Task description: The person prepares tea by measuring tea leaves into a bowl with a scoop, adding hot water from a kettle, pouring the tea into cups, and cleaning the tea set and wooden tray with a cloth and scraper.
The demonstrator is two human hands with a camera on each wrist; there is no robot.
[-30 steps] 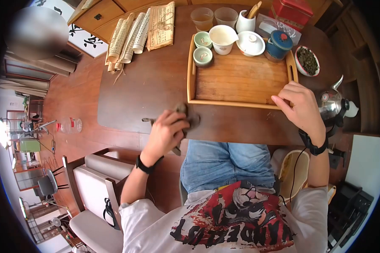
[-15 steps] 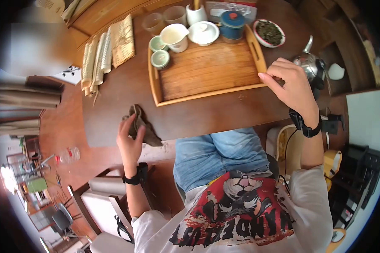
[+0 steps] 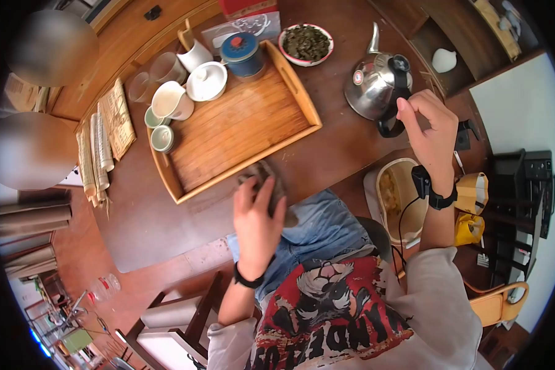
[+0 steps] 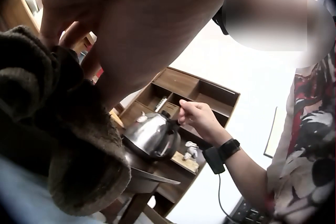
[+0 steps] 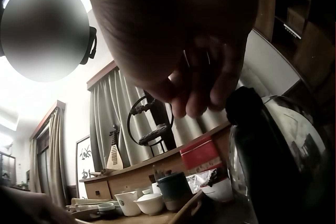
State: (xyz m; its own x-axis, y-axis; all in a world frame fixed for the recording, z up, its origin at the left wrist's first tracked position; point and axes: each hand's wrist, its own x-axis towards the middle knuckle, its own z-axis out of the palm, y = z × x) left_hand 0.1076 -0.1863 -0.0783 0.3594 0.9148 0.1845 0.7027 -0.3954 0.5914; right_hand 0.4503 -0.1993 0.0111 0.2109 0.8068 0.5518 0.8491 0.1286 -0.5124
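Note:
In the head view my left hand (image 3: 256,225) holds a dark brown cloth (image 3: 270,179) at the table's front edge, just below the wooden tray. The left wrist view shows the bunched cloth (image 4: 89,155) hanging beneath the fingers. My right hand (image 3: 430,126) hovers beside the black handle of a steel kettle (image 3: 370,86), its fingers loosely curled around nothing. From the left wrist, a gap shows between that hand (image 4: 198,118) and the kettle (image 4: 149,134). The wooden tray (image 3: 240,132) bears a blue lidded jar (image 3: 242,55), a white lidded bowl (image 3: 206,81), a white pitcher (image 3: 172,102) and small green cups (image 3: 162,139).
A bowl of tea leaves (image 3: 306,44) sits right of the tray. Behind it stand glass cups (image 3: 168,68) and a white tool holder (image 3: 195,55). Paper scrolls (image 3: 98,148) lie at the left. A bin (image 3: 391,200) stands on the floor below the table's right side.
My left hand carried the cloth leftward along the table edge, then back right below the tray. My right hand left the tray's right corner and moved beside the kettle. The head view has turned.

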